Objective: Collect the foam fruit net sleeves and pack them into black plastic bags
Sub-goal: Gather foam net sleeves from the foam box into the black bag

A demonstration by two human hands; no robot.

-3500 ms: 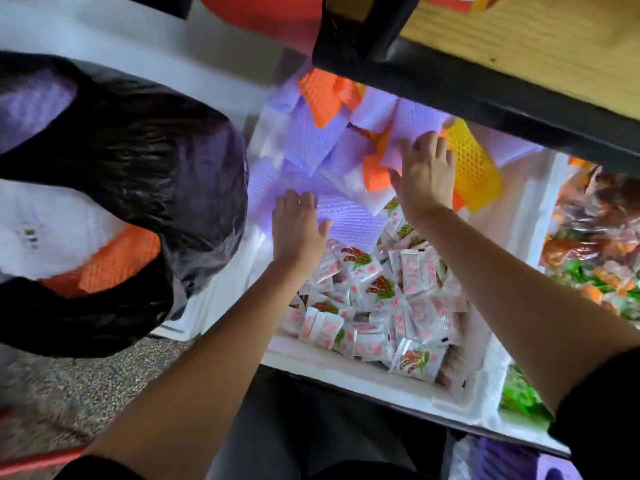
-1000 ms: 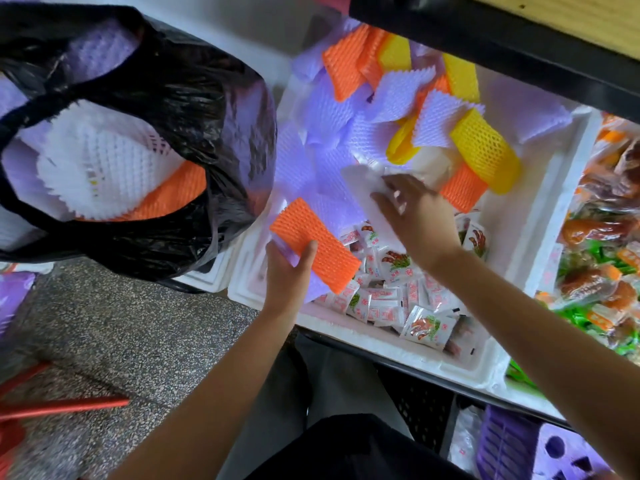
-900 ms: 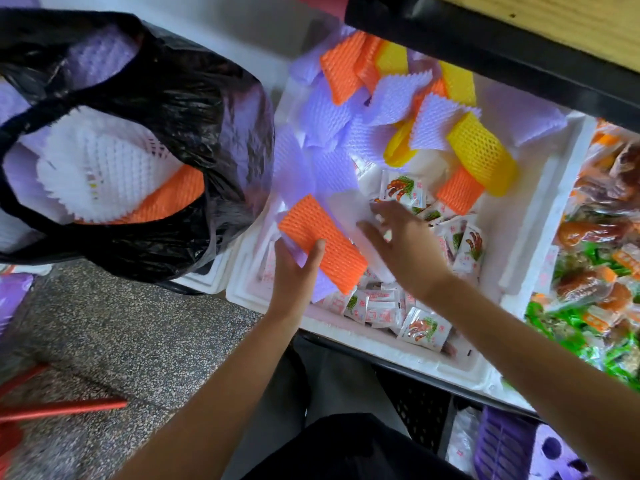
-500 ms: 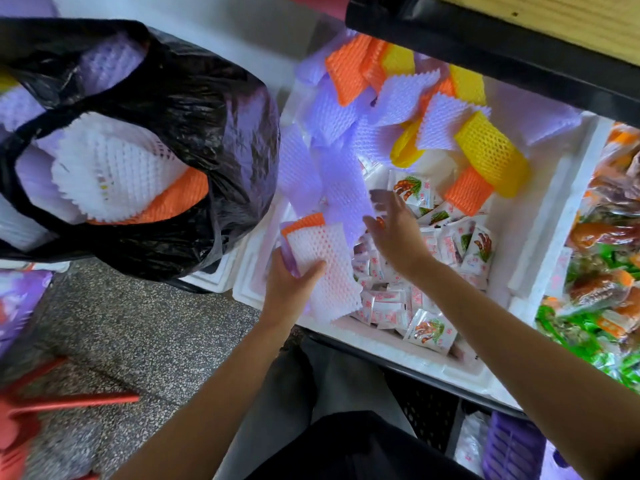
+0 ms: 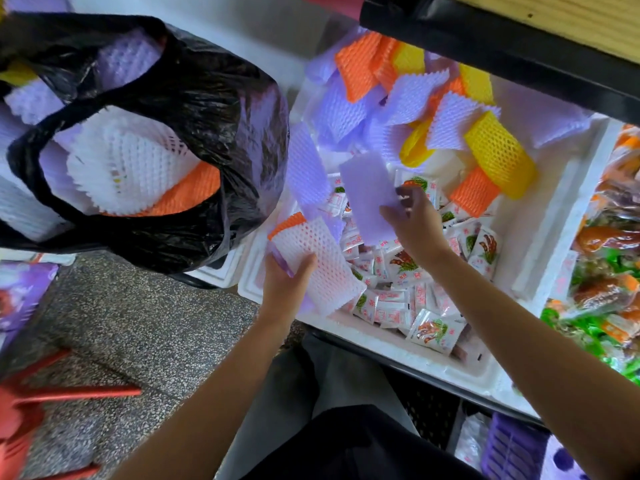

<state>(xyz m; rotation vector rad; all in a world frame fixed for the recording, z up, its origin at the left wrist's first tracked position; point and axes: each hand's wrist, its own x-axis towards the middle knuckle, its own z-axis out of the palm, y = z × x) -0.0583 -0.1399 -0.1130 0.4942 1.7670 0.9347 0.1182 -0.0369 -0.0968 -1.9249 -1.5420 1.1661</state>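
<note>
Foam fruit net sleeves (image 5: 128,164), white, purple and orange, fill the open mouth of the black plastic bag (image 5: 228,109) standing at the left beside the white foam box (image 5: 381,344). Just right of the bag, over the box's near corner, the left hand (image 5: 285,282) grips a small stack of flattened sleeves (image 5: 320,268), thumb across the white top one, with orange and purple edges showing beneath. Further right, the right hand (image 5: 415,220) pinches one purple sleeve (image 5: 367,195) by its end, above the snack packets (image 5: 401,268) that cover the box floor. Many more loose sleeves (image 5: 415,98) lie heaped at the far end of the box, among them a yellow one (image 5: 495,150) toward the right. They look nearly weightless, soft and springy, with a grippy mesh, so a light pinch on an edge should lift one. Pressed flat and stacked they should hold together, though a slack grip may let them spring apart.
</note>
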